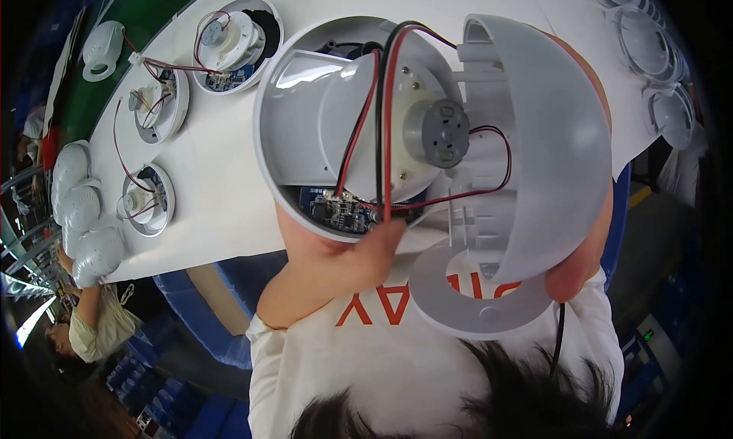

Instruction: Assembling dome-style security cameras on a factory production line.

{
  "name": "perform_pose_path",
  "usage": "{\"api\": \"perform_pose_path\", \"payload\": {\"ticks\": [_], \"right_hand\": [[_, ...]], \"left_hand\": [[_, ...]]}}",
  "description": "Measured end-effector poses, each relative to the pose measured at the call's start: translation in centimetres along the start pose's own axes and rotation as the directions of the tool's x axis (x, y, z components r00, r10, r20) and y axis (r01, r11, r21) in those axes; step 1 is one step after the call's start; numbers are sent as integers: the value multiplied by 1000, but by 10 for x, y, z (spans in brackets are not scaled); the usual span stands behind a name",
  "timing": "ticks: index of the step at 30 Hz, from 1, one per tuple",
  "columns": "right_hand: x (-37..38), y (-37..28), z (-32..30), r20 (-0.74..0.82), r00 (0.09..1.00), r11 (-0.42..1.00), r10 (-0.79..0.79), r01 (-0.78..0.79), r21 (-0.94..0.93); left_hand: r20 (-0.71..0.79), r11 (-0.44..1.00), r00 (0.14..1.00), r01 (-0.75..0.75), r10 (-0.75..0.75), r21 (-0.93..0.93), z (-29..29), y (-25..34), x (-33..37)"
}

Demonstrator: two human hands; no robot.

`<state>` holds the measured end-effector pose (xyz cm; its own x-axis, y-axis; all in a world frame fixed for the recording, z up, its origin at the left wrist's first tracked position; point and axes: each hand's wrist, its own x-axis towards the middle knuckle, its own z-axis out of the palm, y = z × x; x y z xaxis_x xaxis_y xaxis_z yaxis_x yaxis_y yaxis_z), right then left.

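Note:
My left hand (343, 275) is closed around the lower rim of a round white housing (267, 156), its thumb tip at a thick pair of red and black wires (386, 133). Inside the housing sit a grey motor (445, 133) on a cream gearbox and a blue circuit board (343, 212) with thin wires running to it. Beside it, my right hand (573, 275) grips a white domed shell (561, 149) from its outer side, most of the fingers hidden behind. The shell has inner ribs facing the housing and a flat ring (458, 317) at its lower end. The wires bridge both parts.
On the white table (214, 195) at the left lie several similar motor assemblies (229, 46) with loose wires. Stacked white shells (80, 202) line its left edge, and more white covers (649, 46) stand at the far right. Another person (95, 324) is at the lower left.

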<state>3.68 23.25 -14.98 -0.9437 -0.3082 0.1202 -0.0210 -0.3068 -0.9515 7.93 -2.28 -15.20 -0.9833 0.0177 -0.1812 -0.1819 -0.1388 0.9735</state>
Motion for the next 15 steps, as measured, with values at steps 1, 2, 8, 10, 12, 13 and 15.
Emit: {"api": "perform_pose_path", "payload": {"ticks": [1, 2, 8, 10, 12, 13, 15], "right_hand": [[-7, -1, -11, 21, 1000, 1000, -22, 22, 7], [-2, 2, -16, 37, 998, 999, -41, 41, 11], [-9, 4, -66, 169, 972, 986, -162, 153, 67], [-19, 3, -96, 210, 956, 977, -206, 190, 95], [-18, 2, -136, 274, 927, 964, -257, 225, 142], [-30, 0, -168, 278, 921, 960, -274, 242, 143], [-15, -14, -164, 306, 900, 949, -311, 274, 157]], "left_hand": [[102, 933, 929, -347, 356, -98, -6, -30, 6], [104, 934, 930, -343, 353, -101, -3, -29, 6], [-196, 927, 978, -13, -65, -374, 10, -9, 8], [124, 937, 992, 7, 38, -349, -1, -8, 11], [40, 929, 993, -89, 110, -359, 1, -4, 8], [7, 948, 991, -125, 133, -292, 4, -8, 12], [-33, 961, 986, -164, 161, -222, 6, -7, 12]]}}
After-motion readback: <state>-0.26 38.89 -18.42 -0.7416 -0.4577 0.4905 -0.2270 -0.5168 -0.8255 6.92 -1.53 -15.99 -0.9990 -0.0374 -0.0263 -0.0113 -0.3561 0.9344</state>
